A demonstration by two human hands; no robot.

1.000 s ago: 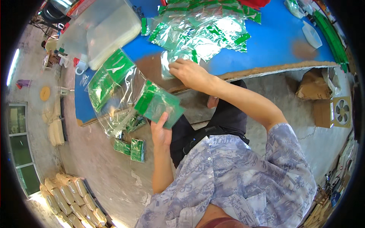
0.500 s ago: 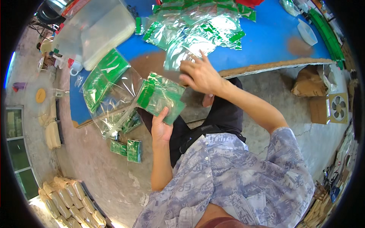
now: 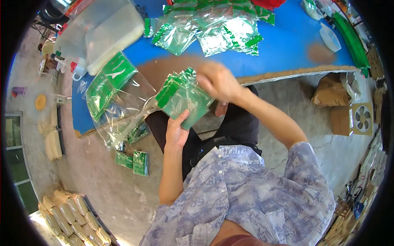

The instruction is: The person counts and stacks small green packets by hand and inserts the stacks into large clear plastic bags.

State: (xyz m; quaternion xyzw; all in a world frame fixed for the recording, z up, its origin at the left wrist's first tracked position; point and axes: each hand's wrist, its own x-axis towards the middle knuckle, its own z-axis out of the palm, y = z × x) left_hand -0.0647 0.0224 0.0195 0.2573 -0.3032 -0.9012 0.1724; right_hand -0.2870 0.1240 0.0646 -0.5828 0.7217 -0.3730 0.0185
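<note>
My left hand point(image 3: 177, 133) grips a small stack of clear plastic packets point(image 3: 186, 104) with green bands along one end, the thumb lying over the front of it. At the stack's upper right edge is my right hand point(image 3: 219, 82), fingers curled in and somewhat smeared by motion. It appears closed on the edge of a packet there, though its fingertips are hidden. Left of the stack, a large clear bag point(image 3: 123, 98) with green packets inside lies over the table edge. Across the blue table spreads a pile of flat, shiny green-and-clear packets point(image 3: 213, 28).
A stack of clear plastic sheets point(image 3: 117, 37) lies at the table's far left, near a white jug point(image 3: 78, 71). Green bundles point(image 3: 140, 163) are on the floor. A white scoop-like tray point(image 3: 330, 37) sits at the right, above a brown paper bag point(image 3: 330, 90) and a boxed fan point(image 3: 361, 119).
My right hand has come from the near edge of the pile to the stack, and a packet it covered has left the table. The stack has risen and tilted slightly.
</note>
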